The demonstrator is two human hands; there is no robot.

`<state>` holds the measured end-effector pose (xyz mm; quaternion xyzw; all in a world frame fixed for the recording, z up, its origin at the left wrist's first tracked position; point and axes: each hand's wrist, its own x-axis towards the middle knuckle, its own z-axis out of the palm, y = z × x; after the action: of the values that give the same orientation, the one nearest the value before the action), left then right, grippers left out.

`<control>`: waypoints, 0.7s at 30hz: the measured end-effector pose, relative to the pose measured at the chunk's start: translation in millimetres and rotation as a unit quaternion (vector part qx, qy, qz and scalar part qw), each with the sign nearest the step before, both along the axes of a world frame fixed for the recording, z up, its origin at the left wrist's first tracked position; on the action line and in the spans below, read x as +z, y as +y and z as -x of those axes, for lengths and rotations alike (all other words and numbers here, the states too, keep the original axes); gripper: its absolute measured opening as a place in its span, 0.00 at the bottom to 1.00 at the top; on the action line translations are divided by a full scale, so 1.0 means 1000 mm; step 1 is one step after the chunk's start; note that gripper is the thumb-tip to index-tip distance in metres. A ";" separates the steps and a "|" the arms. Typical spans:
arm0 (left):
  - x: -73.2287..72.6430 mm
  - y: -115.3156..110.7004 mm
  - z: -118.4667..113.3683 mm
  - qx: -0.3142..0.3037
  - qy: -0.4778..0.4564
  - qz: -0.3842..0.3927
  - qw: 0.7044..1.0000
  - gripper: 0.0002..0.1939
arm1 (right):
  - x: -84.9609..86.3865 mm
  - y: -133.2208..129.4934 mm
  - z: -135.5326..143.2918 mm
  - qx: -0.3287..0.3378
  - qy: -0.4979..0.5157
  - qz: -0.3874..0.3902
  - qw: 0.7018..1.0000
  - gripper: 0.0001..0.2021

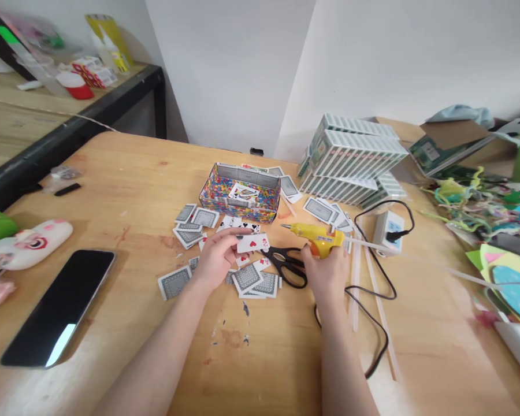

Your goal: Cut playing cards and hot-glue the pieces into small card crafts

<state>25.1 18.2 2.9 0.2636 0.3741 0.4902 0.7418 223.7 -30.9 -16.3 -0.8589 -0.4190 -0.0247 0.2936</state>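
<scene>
Between the fingers of my left hand (219, 257) is a playing card (252, 243), a two of hearts, held face up above the scattered cards. My right hand (327, 268) grips a yellow glue gun (316, 236) by its handle, its nozzle pointing left toward the card. A clear glue stick (364, 242) sticks out of its back. Black-handled scissors (288, 266) lie between my hands, their blades hidden under cards. Beyond them stands an open box (240, 199) with a colourful dotted pattern, cards lining its inner walls and one face-up card lying inside.
Stacked card packs (351, 156) stand at the back right, near a white power strip (389, 231) with a black cord. Loose glue sticks (355, 289) lie right of my hand. A phone (60, 306) rests at left; colourful scraps (481, 208) crowd the right edge.
</scene>
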 end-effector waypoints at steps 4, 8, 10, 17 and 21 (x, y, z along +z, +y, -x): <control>-0.001 0.007 0.008 0.034 -0.017 -0.016 0.999 0.09 | -0.008 -0.002 -0.009 -0.061 -0.013 0.040 0.997 0.21; -0.003 0.014 0.019 0.095 -0.034 -0.021 0.995 0.07 | -0.008 -0.003 -0.008 -0.082 -0.029 0.046 0.995 0.20; -0.003 0.017 0.023 0.123 -0.044 -0.019 0.991 0.05 | -0.004 -0.003 -0.004 -0.079 -0.049 0.033 0.995 0.19; -0.004 0.021 0.030 0.168 -0.031 -0.025 0.985 0.06 | 0.016 0.005 0.040 0.165 0.051 -0.055 0.983 0.09; -0.006 0.021 0.030 0.161 0.027 -0.044 0.986 0.08 | 0.029 0.023 0.078 0.235 0.086 0.033 0.968 0.08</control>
<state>-4.5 39.3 -3.4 0.2449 0.4097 0.6121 0.6305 145.6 -7.9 13.0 -0.7445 -0.5828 0.1327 0.2975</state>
